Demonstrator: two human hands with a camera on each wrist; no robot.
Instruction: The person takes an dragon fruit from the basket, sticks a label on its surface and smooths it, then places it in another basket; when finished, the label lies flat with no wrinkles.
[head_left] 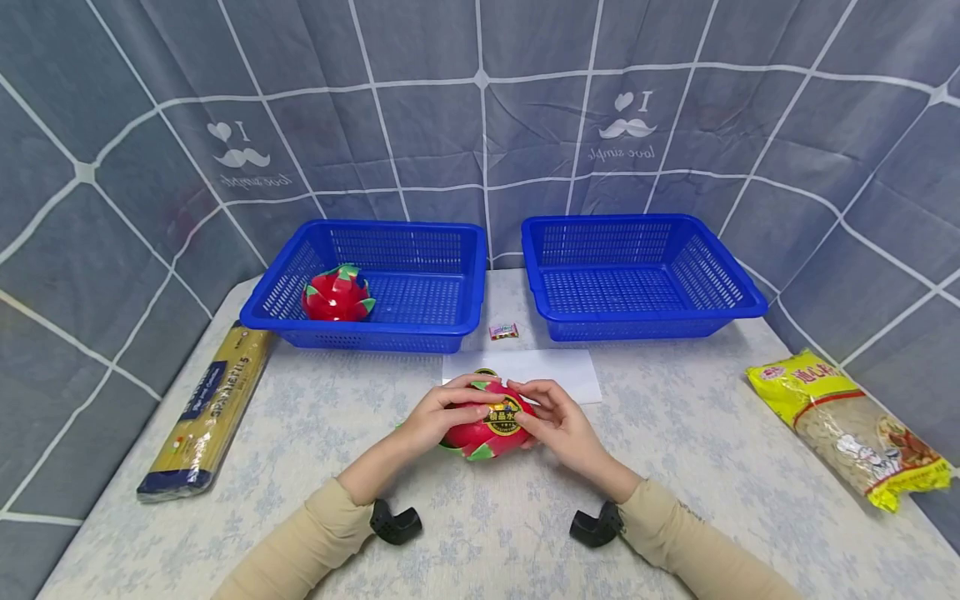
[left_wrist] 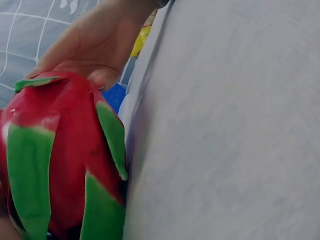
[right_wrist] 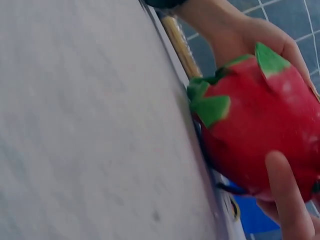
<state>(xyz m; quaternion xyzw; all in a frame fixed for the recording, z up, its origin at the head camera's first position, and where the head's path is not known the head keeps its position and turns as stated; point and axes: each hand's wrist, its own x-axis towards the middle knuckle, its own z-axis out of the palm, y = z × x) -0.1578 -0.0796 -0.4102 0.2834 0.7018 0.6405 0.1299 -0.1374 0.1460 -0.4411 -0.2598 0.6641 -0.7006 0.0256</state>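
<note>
A red dragon fruit (head_left: 480, 434) with green-tipped scales lies on its side between both hands, low over the table at the front of a white sheet. On its front is a round black-and-gold sticker (head_left: 504, 417). My left hand (head_left: 438, 414) grips the fruit from the left, fingers laid over its top and touching the sticker's left edge. With thumb and fingers my right hand (head_left: 558, 421) holds the right end, the thumb at the sticker's right edge. The white sheet (head_left: 558, 375) is partly hidden by the hands, and another round sticker (head_left: 485, 373) shows at its left.
Behind stand two blue baskets; the left basket (head_left: 360, 336) holds another dragon fruit (head_left: 337, 296), while the right basket (head_left: 645, 327) is bare inside. Between them lies a small wrapped candy (head_left: 504, 332). Spaghetti (head_left: 206, 408) lies far left, a yellow-ended bag (head_left: 847, 429) far right.
</note>
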